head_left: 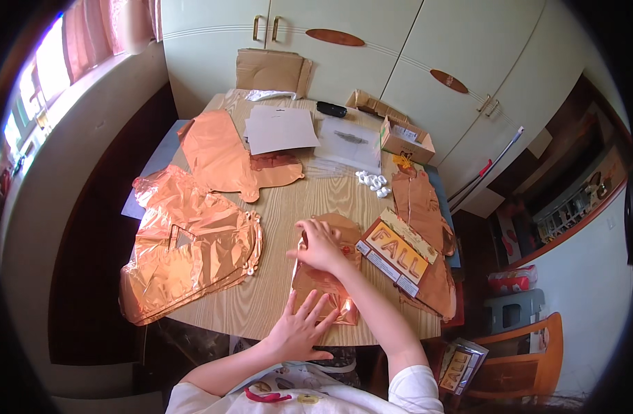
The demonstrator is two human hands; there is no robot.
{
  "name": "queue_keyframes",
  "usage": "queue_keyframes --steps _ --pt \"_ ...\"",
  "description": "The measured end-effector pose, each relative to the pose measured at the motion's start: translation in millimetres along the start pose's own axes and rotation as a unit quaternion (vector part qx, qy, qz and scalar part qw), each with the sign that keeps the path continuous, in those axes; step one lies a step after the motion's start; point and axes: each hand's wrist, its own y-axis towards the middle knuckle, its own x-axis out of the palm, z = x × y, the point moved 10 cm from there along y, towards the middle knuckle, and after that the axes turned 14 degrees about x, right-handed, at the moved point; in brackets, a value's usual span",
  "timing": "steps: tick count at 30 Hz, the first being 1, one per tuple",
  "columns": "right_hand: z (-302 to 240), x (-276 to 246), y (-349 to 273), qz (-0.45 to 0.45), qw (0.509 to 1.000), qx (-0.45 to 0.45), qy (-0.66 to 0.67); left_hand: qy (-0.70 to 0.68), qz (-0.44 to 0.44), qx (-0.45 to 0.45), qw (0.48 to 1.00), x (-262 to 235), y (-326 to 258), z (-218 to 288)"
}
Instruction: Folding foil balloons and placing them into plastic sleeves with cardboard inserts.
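- Left hand (302, 330): palm down, fingers spread, flat on the near-left part of a folded copper-coloured shiny foil piece (311, 279); grasping nothing.
- Right hand (320, 245): over the far part of the same foil, fingers bent, thumb off to the left; cannot tell if it pinches the foil or just touches it.
- Folded foil: near edge of a light wood-grain table (278, 234), in front of the person, partly under hands and right forearm.
- Left of it: large stack of crinkled, glossy copper foil sheets (199, 259) with a small cut-out, overhanging the table edge.
- Beyond that stack: smoother copper foil shape (213, 152), one end by a pile of pale grey cards (282, 130).
- Right of the cards: clear plastic bags (347, 145); black oblong case (331, 109) behind.
- Far right: open brown cardboard box (407, 143); small white rounded pieces (373, 183) in a cluster nearer.
- Right side: long matte copper foil pieces (416, 193); flat yellow-and-brown printed package (398, 252) lying tilted, partly over them.
- Far edge: upright brown cardboard pieces (271, 72) by a cream cabinet (344, 62).
- Lower right: second printed package (461, 369) by a wooden chair (547, 352).
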Motion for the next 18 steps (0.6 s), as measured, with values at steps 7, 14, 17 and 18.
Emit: queue_keyframes --steps 7,14,17,18 --pt "-7 22 -35 -0.051 0.992 -0.052 -0.101 0.003 0.003 0.001 1.0 1 1 -1" --pt "6 11 7 -0.025 0.996 0.002 -0.089 -0.008 -0.016 -0.005 1.0 2 1 -1" --pt "12 3 30 -0.018 0.995 0.022 -0.095 -0.019 -0.038 -0.009 0.999 1 1 -1" --pt "13 -1 38 -0.015 0.995 0.03 -0.094 -0.018 -0.039 -0.009 0.999 0 1 -2"
